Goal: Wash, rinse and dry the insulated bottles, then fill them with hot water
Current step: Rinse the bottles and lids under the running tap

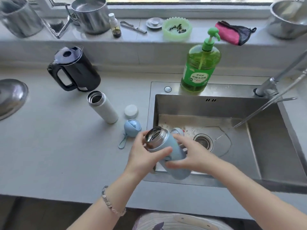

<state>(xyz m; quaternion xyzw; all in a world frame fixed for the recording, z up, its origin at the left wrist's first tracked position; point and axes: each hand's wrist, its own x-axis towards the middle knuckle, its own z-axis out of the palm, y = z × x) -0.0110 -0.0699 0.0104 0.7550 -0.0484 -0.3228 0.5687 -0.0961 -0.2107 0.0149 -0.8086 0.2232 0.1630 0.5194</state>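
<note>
The blue bottle hangs tilted over the left edge of the sink, with the left hand grip clamped at its neck and the right hand grip clamped round its body. If the shell is wet and slick, it could slip free and dent against the sink.

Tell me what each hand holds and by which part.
Both hold the blue bottle: left hand grips just below its open mouth, right hand wraps its body lower down.
</note>
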